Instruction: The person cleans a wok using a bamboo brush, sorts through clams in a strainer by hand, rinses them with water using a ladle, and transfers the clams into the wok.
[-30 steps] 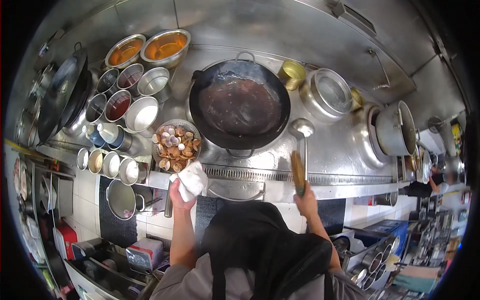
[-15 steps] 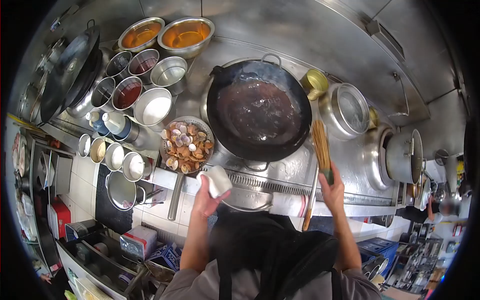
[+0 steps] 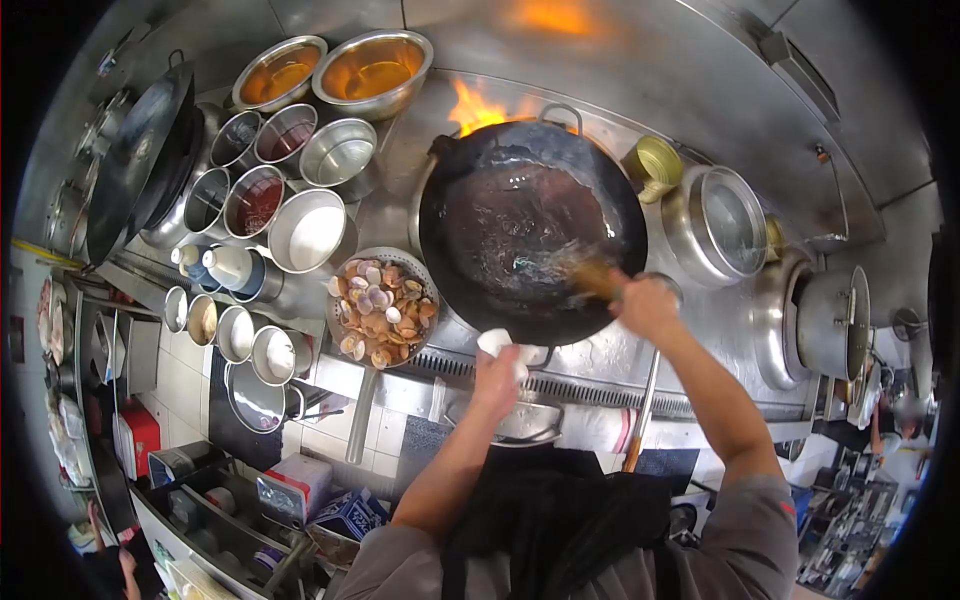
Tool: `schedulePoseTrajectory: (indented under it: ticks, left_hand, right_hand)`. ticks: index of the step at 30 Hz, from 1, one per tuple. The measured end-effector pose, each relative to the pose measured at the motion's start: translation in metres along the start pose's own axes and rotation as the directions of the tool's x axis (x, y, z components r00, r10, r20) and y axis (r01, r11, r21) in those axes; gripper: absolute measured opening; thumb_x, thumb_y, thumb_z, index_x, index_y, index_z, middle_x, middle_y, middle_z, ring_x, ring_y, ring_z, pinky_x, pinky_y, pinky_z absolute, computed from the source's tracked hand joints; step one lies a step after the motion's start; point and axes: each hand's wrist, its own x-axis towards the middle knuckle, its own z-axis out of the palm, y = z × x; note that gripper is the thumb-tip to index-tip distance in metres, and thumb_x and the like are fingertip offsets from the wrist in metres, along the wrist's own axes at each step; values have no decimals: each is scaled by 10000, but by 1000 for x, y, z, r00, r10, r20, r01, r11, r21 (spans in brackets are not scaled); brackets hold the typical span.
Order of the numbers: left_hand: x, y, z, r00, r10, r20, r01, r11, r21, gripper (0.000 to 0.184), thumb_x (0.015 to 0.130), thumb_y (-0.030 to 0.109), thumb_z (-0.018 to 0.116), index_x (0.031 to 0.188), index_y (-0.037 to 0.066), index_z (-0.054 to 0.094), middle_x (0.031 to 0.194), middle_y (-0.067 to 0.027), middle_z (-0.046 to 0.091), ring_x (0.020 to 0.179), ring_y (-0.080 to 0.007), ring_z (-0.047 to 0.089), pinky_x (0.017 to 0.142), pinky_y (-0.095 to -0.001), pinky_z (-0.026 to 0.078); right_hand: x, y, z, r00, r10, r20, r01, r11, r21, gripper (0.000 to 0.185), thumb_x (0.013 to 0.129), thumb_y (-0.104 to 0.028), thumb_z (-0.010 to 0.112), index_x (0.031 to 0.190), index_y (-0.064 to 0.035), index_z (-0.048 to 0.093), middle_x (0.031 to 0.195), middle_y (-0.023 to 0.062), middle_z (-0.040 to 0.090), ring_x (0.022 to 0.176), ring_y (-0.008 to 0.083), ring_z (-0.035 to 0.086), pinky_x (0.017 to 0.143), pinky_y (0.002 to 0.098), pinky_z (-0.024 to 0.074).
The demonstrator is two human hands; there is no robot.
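A bamboo wok brush is gripped by my right hand, its bristles blurred in dark, splashing liquid. That liquid lies in a large black wok on the stove. My left hand is closed on a folded white cloth at the wok's near edge, beside the near handle. Whether the cloth touches that handle, I cannot tell. Left of the wok, a perforated strainer holds clams. Under my right forearm rests a long-handled ladle.
Flames rise behind the wok's far left rim. Several metal seasoning pots and two bowls of amber liquid stand at the left. At the right are a gold-coloured can, a round metal pot and a tall stockpot.
My right hand has moved the brush from beside the wok into its liquid. My left hand has brought the cloth rightward to the near rim. Flames have appeared behind the wok.
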Motion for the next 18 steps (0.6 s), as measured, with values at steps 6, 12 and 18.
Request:
schedulePoseTrajectory:
  ticks: [6, 12, 18]
  left_hand:
    - [0, 13, -2, 995, -82, 62, 82, 997, -8, 317, 868, 24, 596, 1164, 104, 519, 985, -49, 616, 824, -182, 636, 570, -336, 501]
    - [-4, 20, 0, 993, -74, 92, 69, 996, 54, 238, 919, 60, 613, 1145, 88, 545, 985, -41, 630, 862, -167, 640, 673, -328, 518]
    - [-31, 28, 3, 990, 52, 133, -50, 999, -16, 262, 1015, 186, 622, 1244, 79, 553, 1102, -46, 667, 995, -169, 646, 736, -347, 519]
  right_hand:
    - [144, -45, 15, 951, 210, -225, -69, 859, 507, 614, 913, -336, 688, 1427, -51, 511, 1111, 283, 693, 935, 428, 721, 787, 513, 595]
    - [90, -164, -6, 993, -111, 30, 1, 269, 963, 746, 924, -318, 702, 1549, -52, 396, 736, 142, 686, 504, 198, 634, 458, 345, 508]
    - [15, -45, 17, 828, -560, 4, 437, 650, 621, 726, 876, -396, 722, 1506, -118, 492, 1117, 231, 724, 953, 332, 733, 854, 405, 572]
